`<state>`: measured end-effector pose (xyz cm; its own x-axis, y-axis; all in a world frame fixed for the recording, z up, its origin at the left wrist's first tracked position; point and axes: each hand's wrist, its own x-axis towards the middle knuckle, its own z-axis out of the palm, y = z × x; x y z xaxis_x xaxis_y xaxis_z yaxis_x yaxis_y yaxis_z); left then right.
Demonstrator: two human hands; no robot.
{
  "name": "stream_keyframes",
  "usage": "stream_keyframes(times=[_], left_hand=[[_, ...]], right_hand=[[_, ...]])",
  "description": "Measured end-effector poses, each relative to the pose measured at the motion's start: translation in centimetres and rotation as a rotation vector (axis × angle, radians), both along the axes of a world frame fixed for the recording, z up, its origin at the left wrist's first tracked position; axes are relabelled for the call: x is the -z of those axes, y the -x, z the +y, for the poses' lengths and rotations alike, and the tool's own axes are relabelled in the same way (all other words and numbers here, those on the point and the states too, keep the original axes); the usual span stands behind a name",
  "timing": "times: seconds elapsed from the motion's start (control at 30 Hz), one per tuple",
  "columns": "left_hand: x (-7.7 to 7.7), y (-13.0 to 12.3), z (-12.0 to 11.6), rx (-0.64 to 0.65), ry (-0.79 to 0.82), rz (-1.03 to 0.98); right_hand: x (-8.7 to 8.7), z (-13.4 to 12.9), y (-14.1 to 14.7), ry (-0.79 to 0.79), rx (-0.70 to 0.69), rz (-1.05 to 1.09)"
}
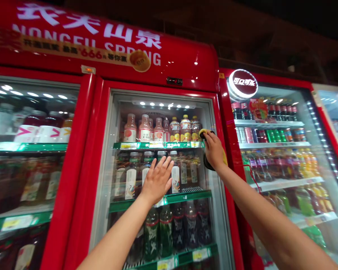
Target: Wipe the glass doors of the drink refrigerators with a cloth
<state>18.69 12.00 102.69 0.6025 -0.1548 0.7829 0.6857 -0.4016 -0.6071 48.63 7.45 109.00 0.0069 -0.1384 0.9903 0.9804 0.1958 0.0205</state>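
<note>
One yellow-and-dark cloth (203,132) in my right hand (215,152), against the glass door (190,105).
My fingers are clamped on it near the door's right edge; just left, behind glass, stand bottles (185,129). Lower left of that grip, my left hand (157,182) is open, palm toward the glass. Farther right stands another fridge (273,144).

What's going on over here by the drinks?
A person stands at a red drinks cooler, both hands at its glass door. The right hand holds what looks like a yellow and black cloth near the glass's right edge. The left hand is empty, fingers spread, at the middle of the glass. The door looks closed, with bottles on the shelves behind it.
</note>
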Motion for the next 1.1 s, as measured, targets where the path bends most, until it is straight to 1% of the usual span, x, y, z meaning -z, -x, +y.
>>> stream_keyframes(times=[0.03,0.07,0.1,0.17,0.2,0.27,0.3,0.33,0.37,0.4,0.47,0.53,0.57,0.6,0.63,0.7,0.73,0.8,0.83,0.87,0.9,0.97,1.03,1.1], left_hand=[[-0.1,0.6,0.1,-0.004,0.003,-0.011],[-0.2,1.1,0.2,-0.006,0.004,-0.016],[-0.2,1.6,0.2,-0.006,0.004,-0.013],[-0.2,2.4,0.2,-0.007,0.005,0.002],[-0.3,2.9,0.2,-0.009,0.008,0.01],[-0.4,4.1,0.1,-0.017,0.015,0.019],[-0.5,4.8,0.1,-0.02,0.018,0.021],[-0.6,5.6,0.1,-0.024,0.019,0.02],[-0.7,6.4,0.1,-0.028,0.02,0.015],[-0.8,7.2,0.1,-0.034,0.022,0.005],[-1.0,8.4,0.3,-0.05,0.027,-0.017],[-1.0,9.1,0.5,-0.066,0.034,-0.03],[-0.9,9.2,0.6,-0.071,0.037,-0.033],[-0.8,9.2,0.7,-0.075,0.039,-0.035],[-0.7,9.2,0.8,-0.078,0.042,-0.037],[-0.6,9.2,0.7,-0.081,0.048,-0.036],[-0.5,9.3,0.7,-0.081,0.05,-0.026],[-0.6,10.0,0.5,-0.078,0.05,0.009],[-0.7,10.4,0.4,-0.077,0.049,0.029],[-0.8,11.0,0.4,-0.077,0.047,0.047],[-0.9,11.6,0.3,-0.079,0.047,0.061],[-1.1,12.7,0.3,-0.087,0.055,0.076],[-1.3,13.5,0.3,-0.095,0.069,0.075],[-1.3,14.0,0.3,-0.101,0.082,0.072]], right_hand=[[-0.8,0.5,1.6,-0.001,-0.003,0.001],[-1.1,0.8,3.2,0.014,-0.001,-0.022],[-1.1,0.9,4.5,0.04,0.004,-0.06],[0.2,0.4,5.8,0.105,0.014,-0.17],[1.2,-0.2,5.7,0.143,0.016,-0.238],[3.2,-1.5,4.3,0.214,0.01,-0.372],[3.9,-1.9,3.2,0.238,0.005,-0.411],[4.3,-2.2,2.2,0.23,0.004,-0.397],[4.2,-2.2,1.4,0.193,0.0,-0.343],[3.7,-1.8,1.0,0.143,-0.005,-0.273],[1.9,-0.5,1.9,0.029,-0.021,-0.118],[0.0,1.1,4.7,-0.03,-0.035,-0.032],[-0.6,1.6,6.5,-0.03,-0.038,-0.025],[-0.9,2.0,8.3,-0.012,-0.037,-0.039],[-0.8,2.1,9.8,0.019,-0.035,-0.071],[0.5,1.5,11.4,0.099,-0.038,-0.178],[1.5,1.0,11.5,0.141,-0.044,-0.248],[3.3,-0.1,10.4,0.196,-0.062,-0.37],[3.9,-0.5,9.5,0.197,-0.069,-0.393],[4.1,-0.6,8.8,0.177,-0.073,-0.376],[3.9,-0.4,8.4,0.142,-0.072,-0.322],[2.5,0.5,8.9,0.054,-0.06,-0.153],[0.7,1.7,11.3,0.002,-0.044,-0.02],[-0.3,2.5,14.5,0.008,-0.03,0.006]])
